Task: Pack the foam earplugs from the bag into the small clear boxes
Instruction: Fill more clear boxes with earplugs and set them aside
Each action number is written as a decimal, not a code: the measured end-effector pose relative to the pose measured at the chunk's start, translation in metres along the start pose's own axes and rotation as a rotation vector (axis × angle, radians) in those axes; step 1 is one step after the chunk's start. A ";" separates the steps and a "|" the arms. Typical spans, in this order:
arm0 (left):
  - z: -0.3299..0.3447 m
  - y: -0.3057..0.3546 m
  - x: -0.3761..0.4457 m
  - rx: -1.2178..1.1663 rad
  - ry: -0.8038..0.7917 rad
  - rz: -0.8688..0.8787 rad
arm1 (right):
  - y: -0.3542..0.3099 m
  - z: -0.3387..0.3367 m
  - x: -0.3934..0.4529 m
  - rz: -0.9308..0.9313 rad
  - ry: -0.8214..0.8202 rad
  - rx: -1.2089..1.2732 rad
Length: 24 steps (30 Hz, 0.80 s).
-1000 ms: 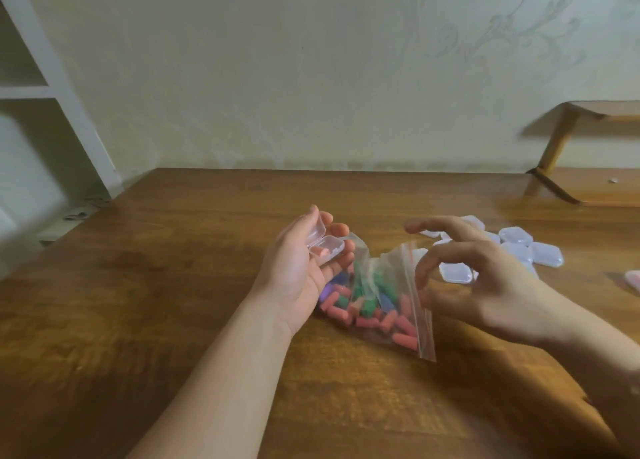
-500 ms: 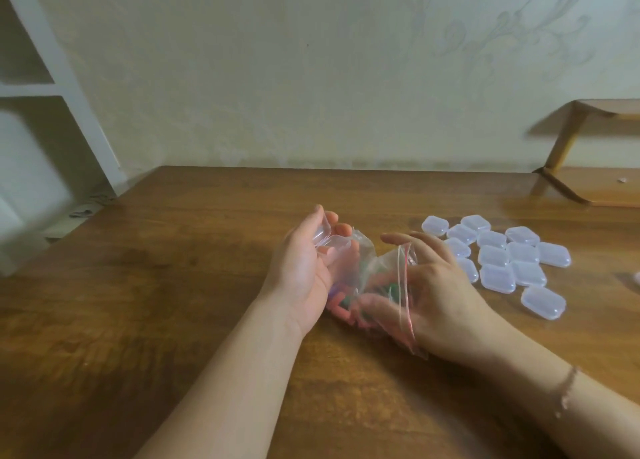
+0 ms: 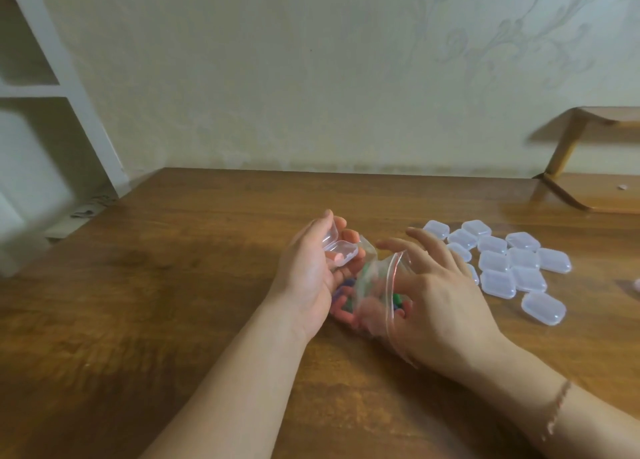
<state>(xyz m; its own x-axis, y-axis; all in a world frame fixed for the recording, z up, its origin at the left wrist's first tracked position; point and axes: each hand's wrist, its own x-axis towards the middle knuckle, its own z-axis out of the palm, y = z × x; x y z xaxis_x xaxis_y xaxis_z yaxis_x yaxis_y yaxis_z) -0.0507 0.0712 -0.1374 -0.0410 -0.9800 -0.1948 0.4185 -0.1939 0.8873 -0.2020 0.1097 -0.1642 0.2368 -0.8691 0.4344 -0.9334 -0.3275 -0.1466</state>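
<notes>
My left hand (image 3: 311, 271) cradles a small clear box (image 3: 341, 252) with its lid swung open; something pink lies inside it. Just right of that hand, a clear zip bag (image 3: 372, 285) of red, green and blue foam earplugs (image 3: 346, 301) rests on the table. My right hand (image 3: 436, 292) is pushed into the bag's mouth, fingers reaching down among the earplugs; the plastic blurs the fingertips, and I cannot tell if they hold one. A group of several shut clear boxes (image 3: 509, 261) lies on the table to the right.
The brown wooden table (image 3: 173, 285) runs back to a pale wall. A white shelf unit (image 3: 41, 112) stands at the left. A low wooden stand (image 3: 595, 188) sits on the table's back right corner. A pink object (image 3: 636, 283) shows at the right edge.
My right hand moved from above the bag's rim into the bag and has gone deeper among the earplugs. The left hand kept holding the open box.
</notes>
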 end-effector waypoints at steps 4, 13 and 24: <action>0.000 0.000 -0.001 0.015 -0.008 0.018 | -0.002 -0.001 0.001 -0.030 0.012 -0.031; 0.000 -0.002 0.000 0.115 -0.048 0.152 | 0.029 -0.024 -0.002 0.113 0.143 0.392; 0.009 -0.021 -0.012 0.360 -0.364 0.302 | 0.014 -0.038 -0.007 -0.035 0.280 0.525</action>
<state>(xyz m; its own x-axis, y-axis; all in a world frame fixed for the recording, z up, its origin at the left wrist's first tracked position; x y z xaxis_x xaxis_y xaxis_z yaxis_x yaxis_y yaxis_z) -0.0675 0.0866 -0.1501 -0.3035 -0.9341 0.1882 0.1285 0.1556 0.9794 -0.2269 0.1254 -0.1360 0.1183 -0.7468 0.6544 -0.6509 -0.5560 -0.5168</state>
